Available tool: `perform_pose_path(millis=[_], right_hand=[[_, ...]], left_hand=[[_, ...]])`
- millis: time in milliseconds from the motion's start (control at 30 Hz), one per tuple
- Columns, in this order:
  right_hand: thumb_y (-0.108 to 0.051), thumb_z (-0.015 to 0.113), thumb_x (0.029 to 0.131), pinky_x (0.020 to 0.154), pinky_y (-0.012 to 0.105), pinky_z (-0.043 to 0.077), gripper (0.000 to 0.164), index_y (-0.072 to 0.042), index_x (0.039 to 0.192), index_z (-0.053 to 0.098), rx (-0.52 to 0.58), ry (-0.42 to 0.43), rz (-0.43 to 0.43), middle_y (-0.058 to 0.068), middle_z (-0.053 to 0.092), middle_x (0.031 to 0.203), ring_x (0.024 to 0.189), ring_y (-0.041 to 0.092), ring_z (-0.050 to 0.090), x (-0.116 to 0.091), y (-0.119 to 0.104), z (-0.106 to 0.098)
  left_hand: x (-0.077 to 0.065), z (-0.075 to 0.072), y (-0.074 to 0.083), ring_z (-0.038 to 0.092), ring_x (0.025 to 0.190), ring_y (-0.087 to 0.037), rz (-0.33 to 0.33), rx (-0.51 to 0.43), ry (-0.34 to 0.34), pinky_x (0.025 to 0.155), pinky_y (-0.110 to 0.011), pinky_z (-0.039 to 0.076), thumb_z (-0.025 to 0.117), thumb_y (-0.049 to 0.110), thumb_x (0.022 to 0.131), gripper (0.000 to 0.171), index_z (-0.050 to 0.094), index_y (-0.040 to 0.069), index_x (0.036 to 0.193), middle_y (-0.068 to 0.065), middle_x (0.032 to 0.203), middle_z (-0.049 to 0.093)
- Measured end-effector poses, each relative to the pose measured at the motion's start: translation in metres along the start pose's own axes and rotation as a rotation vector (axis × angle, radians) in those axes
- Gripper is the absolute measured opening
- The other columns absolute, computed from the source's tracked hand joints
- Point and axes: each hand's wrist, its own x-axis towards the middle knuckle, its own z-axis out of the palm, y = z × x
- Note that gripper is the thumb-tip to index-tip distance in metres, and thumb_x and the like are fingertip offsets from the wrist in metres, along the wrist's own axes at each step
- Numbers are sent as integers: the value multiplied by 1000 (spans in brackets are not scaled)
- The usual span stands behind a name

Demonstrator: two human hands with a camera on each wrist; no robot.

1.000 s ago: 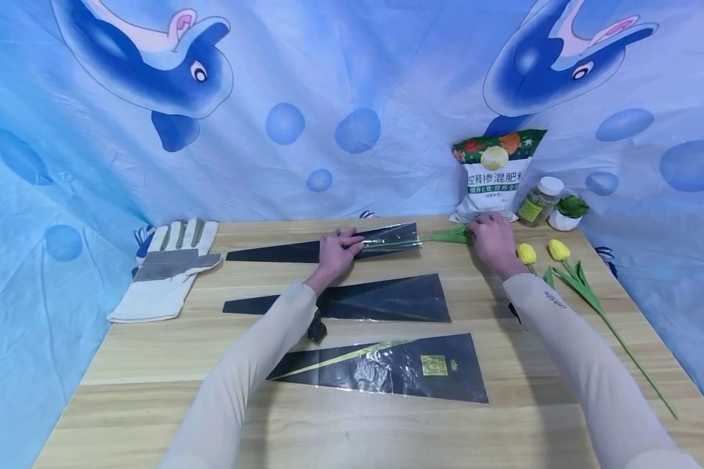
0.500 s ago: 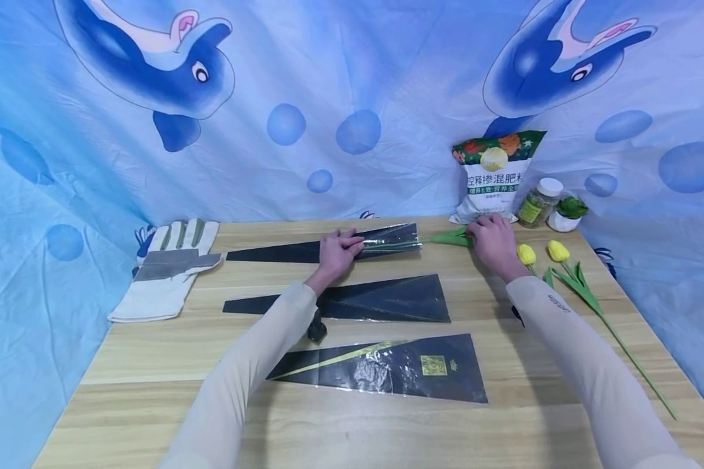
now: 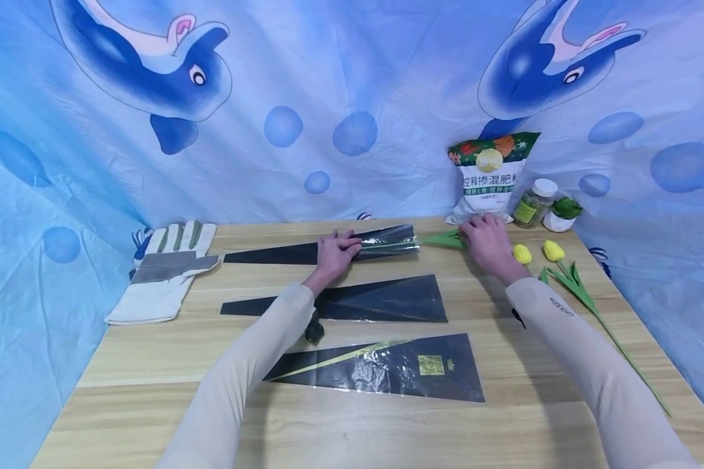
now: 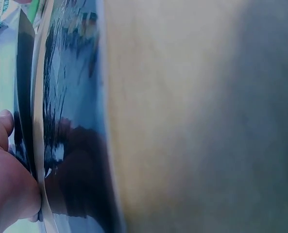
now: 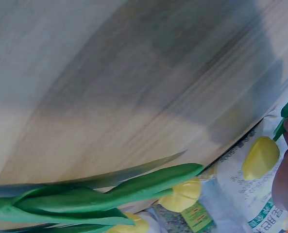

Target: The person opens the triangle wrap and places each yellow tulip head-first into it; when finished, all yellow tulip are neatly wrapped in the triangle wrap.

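At the back of the table, my left hand [image 3: 334, 257] holds the farthest black tapered flower sleeve [image 3: 387, 240] around its middle. In the left wrist view the thumb lies along the edge of that glossy sleeve [image 4: 76, 165]. A green stem runs inside the sleeve's clear, wide end, and the leaf [image 3: 442, 240] lies outside it. My right hand [image 3: 489, 244] grips this tulip near its head; the yellow bloom [image 5: 261, 158] shows beside the fingers in the right wrist view. Two more black sleeves, a plain one [image 3: 387, 299] and one with gold print [image 3: 387, 368], lie flat nearer to me.
Two yellow tulips [image 3: 553, 251] lie at the right. Behind the right hand stand a fertilizer bag [image 3: 488, 179], a white-lidded jar [image 3: 534, 205] and a small potted plant [image 3: 563, 212]. A work glove [image 3: 164, 270] lies at the left; a patterned blue curtain [image 3: 352, 85] hangs behind.
My right hand has shifted slightly left, and the tulip's leaf is now closer to the sleeve's wide end. The left hand stays in place on the sleeve. The head view has shifted a little.
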Motion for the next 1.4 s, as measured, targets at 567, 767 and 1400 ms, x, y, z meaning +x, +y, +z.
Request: perform_pose_path(millis=[567,767,1400], right_hand=[[-3,69,90,86,56,31,12,-10,100,70,90,-51,-44,18,64,108,108,41,43,7,-24,-7],[-2,68,91,86,56,30,12,-7,101,70,115,-43,-72,17,63,105,104,40,44,9,-32,-3],[-5,68,93,87,51,28,15,-8,107,72,128,-112,-60,14,63,109,100,33,41,15,-44,-7]], left_hand=[[1,2,2,32,142,-43,22,27,12,118,-61,2,71,13,94,16,78,4,106,-9,135,62],[0,4,2,34,142,-42,27,38,24,118,-59,4,70,13,95,14,79,5,103,-8,131,65],[-4,5,6,38,141,-34,-10,43,48,119,-57,1,69,14,96,14,78,5,99,-5,127,67]])
